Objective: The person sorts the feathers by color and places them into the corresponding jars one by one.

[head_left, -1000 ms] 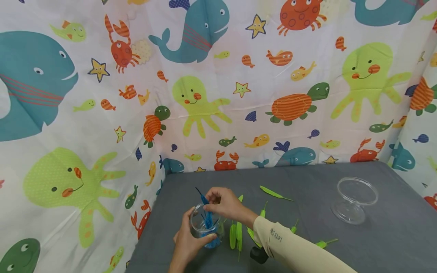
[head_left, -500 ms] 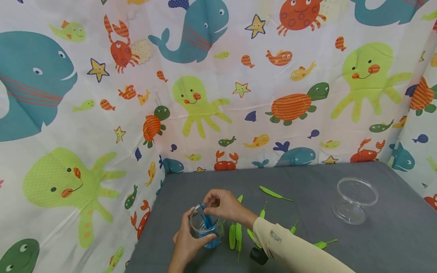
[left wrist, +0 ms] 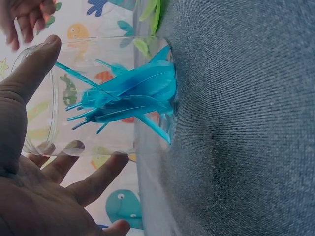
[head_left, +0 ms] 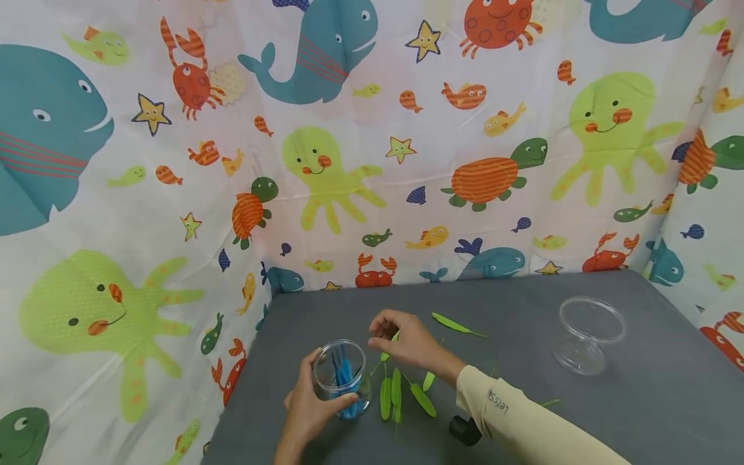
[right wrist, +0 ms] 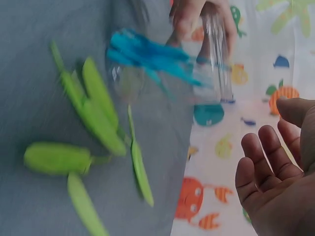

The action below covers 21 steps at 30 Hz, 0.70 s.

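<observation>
Our left hand (head_left: 307, 403) grips the jar (head_left: 363, 387); our right hand (head_left: 407, 339), at its 2 o'clock, seemingly holds nothing; a careless left twist could spill the blue feathers (left wrist: 130, 91)

Screened workspace, sea-creature curtain (head_left: 372, 148) on three sides, grey cloth-covered table (head_left: 511, 342)

Sleeve (head_left: 537, 426), lower right, head view: bearing dark lettering (head_left: 497, 401)
Lettering: looking too small to read surely
</observation>
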Each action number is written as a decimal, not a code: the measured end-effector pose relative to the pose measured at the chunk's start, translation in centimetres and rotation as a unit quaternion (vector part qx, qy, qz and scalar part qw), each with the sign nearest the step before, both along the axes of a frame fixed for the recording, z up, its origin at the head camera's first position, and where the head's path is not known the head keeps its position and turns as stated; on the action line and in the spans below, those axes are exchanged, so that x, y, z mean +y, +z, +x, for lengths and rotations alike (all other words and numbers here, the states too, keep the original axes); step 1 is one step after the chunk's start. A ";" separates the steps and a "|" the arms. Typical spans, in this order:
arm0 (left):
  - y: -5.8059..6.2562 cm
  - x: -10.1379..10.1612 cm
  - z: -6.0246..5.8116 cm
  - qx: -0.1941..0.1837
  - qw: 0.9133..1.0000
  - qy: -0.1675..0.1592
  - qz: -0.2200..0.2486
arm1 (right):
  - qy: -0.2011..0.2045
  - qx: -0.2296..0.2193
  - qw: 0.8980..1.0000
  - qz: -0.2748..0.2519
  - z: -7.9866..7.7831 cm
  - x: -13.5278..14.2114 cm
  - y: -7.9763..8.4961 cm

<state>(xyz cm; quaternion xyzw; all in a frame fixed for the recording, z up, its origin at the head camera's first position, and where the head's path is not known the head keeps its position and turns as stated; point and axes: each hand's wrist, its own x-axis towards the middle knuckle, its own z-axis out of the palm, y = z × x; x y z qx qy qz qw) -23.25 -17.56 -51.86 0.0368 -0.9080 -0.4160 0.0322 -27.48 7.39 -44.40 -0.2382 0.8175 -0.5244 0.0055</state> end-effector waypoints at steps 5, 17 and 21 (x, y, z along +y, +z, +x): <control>0.4 0.1 -0.2 -0.010 1.000 0.006 -0.005 | -0.040 0.001 0.999 0.009 -0.1 3.5 -0.3; 0.5 -0.2 -0.6 -0.034 0.999 0.017 -0.009 | -0.142 0.018 0.989 0.032 0.2 11.2 -0.7; 0.4 -0.7 -0.9 -0.033 0.999 0.017 -0.017 | -0.184 0.049 0.981 0.046 0.7 12.9 -0.9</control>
